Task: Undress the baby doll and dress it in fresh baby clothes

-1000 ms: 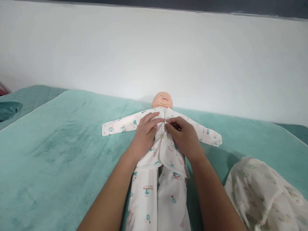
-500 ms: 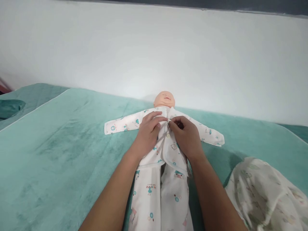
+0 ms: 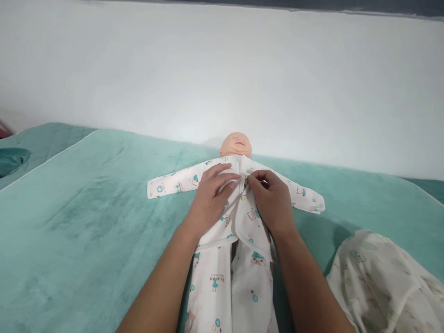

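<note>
A baby doll [image 3: 236, 144] lies on its back, its smooth head by the wall and its arms spread out. It wears a white baby jacket [image 3: 222, 231] printed with small figures, and matching pants [image 3: 215, 296]. At the chest, my left hand [image 3: 213, 194] grips the jacket's front edge between thumb and index finger, its other fingers resting on the cloth. My right hand [image 3: 272, 196] pinches the facing edge beside it. The fastening between my fingertips is mostly hidden. A pale button [image 3: 243, 198] shows just below. Lower down, the jacket's front edges part.
A green plush cover [image 3: 86, 222] lies beneath the doll. Behind the head rises a white wall [image 3: 222, 69]. Crumpled white printed cloth [image 3: 385, 282] sits at the right front. A darker green object [image 3: 14, 161] is at the far left.
Both hands stay at the jacket front, with the fingertips slightly lower on it. The jacket's upper edges lie closer together at the neck. The view has shifted slightly.
</note>
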Demonstrator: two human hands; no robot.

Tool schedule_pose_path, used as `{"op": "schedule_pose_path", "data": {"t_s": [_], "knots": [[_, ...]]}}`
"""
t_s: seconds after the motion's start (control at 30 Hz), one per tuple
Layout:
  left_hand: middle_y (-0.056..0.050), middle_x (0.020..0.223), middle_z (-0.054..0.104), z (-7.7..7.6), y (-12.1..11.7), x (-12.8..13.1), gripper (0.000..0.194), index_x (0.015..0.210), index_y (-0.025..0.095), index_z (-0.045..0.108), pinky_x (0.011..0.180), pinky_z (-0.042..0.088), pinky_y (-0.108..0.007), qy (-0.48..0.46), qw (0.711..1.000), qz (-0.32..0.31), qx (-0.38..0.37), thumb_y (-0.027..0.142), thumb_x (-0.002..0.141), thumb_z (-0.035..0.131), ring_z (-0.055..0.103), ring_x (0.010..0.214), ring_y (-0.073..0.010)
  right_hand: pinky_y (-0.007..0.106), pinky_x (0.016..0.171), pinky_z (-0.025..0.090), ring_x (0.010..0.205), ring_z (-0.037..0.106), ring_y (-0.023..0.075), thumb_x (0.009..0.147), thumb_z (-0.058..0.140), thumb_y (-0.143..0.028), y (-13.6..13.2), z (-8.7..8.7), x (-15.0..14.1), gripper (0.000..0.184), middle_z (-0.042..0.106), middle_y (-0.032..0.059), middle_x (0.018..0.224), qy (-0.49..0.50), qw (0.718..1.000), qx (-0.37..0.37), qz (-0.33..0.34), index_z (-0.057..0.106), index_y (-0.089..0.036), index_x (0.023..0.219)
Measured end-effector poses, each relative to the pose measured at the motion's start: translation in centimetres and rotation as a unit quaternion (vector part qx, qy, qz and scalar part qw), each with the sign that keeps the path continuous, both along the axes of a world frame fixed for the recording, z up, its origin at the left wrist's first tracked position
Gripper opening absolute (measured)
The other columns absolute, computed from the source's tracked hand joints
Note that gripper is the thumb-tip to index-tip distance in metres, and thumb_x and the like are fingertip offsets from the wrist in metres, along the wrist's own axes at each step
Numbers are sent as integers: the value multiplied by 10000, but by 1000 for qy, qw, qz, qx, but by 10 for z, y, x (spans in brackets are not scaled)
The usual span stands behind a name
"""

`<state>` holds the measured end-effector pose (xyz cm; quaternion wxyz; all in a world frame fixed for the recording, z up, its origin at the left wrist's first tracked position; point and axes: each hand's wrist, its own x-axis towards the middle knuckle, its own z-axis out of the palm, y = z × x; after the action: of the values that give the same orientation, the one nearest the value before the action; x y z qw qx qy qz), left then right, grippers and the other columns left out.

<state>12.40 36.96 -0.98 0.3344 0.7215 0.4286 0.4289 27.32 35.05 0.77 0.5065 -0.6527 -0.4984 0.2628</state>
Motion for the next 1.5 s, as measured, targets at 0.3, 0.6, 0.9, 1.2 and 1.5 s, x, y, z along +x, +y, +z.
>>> {"op": "schedule_pose_path", "data": {"t_s": [0.3,0.6,0.9,1.2,1.5], "knots": [[-7,1420,485,5,1,1,215,1072,302,652,1176,273,-428,47,999,-6,9,268,886,551,361,1375,-230,278,641,370,670,516,144,807,574,-365,1,-3,2,177,634,1,774,-69,997,17,32,648,-204,814],[-7,1462,440,5,-1,-4,278,1074,288,632,1167,297,-407,-43,997,-25,-56,173,825,584,359,1394,-225,260,588,373,606,492,117,785,599,-349,1,-1,2,153,613,-11,734,-31,999,11,-5,625,-198,777],[-4,1498,392,-4,-27,-11,258,1068,327,683,1177,278,-489,47,998,-41,25,226,839,625,260,1443,-258,221,440,317,472,376,88,799,596,-377,-21,-8,-1,169,438,-69,567,179,981,65,-45,518,-227,790],[-2,1435,474,-10,-21,-3,234,1010,282,688,1171,306,-464,86,992,-7,91,180,805,638,308,1412,-248,265,521,351,616,506,140,804,604,-503,-46,30,7,294,613,9,744,-254,941,-147,166,575,-213,766],[1,1425,493,-4,-21,-4,180,965,287,689,1144,335,-483,73,995,-9,67,228,795,693,340,1392,-253,239,518,308,611,417,100,855,587,-463,-32,20,33,250,520,-23,721,-98,942,-133,292,623,-217,837]]}}
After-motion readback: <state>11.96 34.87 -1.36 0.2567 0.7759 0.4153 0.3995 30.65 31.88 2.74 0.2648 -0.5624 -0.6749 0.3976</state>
